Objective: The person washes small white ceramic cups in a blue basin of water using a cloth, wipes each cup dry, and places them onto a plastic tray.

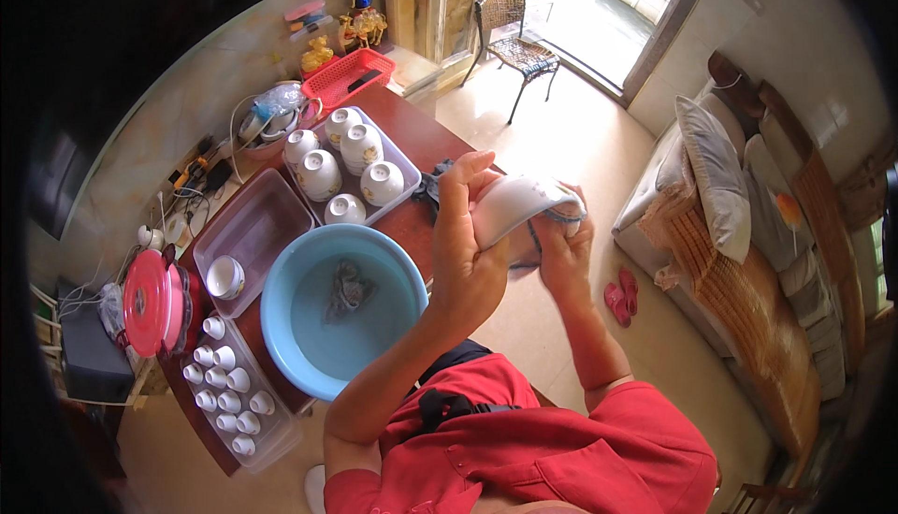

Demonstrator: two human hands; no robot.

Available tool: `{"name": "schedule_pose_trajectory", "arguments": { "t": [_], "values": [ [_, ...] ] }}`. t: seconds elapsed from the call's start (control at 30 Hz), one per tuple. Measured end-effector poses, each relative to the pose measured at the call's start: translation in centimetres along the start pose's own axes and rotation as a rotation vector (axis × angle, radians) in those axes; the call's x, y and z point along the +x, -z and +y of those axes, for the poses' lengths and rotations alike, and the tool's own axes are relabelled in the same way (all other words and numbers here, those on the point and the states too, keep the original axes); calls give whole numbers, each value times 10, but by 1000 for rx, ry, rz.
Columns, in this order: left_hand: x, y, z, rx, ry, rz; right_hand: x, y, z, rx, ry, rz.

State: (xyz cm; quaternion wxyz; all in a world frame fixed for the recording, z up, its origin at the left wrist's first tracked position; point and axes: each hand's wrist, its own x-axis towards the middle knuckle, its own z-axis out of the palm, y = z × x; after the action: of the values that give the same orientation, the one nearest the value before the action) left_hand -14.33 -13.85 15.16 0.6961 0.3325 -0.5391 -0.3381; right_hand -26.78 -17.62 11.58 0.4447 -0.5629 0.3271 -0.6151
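A white porcelain bowl point(515, 205) is tilted on its side in front of me, with a faint floral pattern on its wall. My left hand point(466, 254) grips it from the left, the thumb raised along its outside. At the bowl's right end, my right hand point(567, 258) pinches a greyish-blue cloth point(567, 214) against the rim. The bowl hides some of the right fingers. Left of my forearm stands a light blue plastic basin point(280, 335) of water, in which a wet grey rag point(349, 293) lies.
Several upturned bowls point(320, 174) fill a plastic tray point(403, 200) on the red table point(428, 128). One bowl point(225, 277) sits in another tray point(256, 216). Small cups point(228, 402) cover a nearer tray. A dark cloth point(429, 188), red basket point(382, 65) and pink lidded container point(151, 303) are around.
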Motion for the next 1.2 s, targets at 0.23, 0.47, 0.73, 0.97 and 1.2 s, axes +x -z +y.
{"name": "schedule_pose_trajectory", "arguments": {
  "t": [0.23,0.47,0.73,0.97,1.2],
  "values": [
    [0,5,-16,207,-183,-77,-19,-15,-9,350,-290,-34],
    [3,16,20,641,-8,-303,0,5,-33,-647,535,-212],
    [-5,0,9,176,-104,-97,-10,6,-1,-48,160,35],
    [-7,-7,-7,294,-293,-26,-39,-14,3,-333,146,-67],
    [4,20,27,556,-64,-407,-9,12,-31,-632,569,-185]
  ]
}}
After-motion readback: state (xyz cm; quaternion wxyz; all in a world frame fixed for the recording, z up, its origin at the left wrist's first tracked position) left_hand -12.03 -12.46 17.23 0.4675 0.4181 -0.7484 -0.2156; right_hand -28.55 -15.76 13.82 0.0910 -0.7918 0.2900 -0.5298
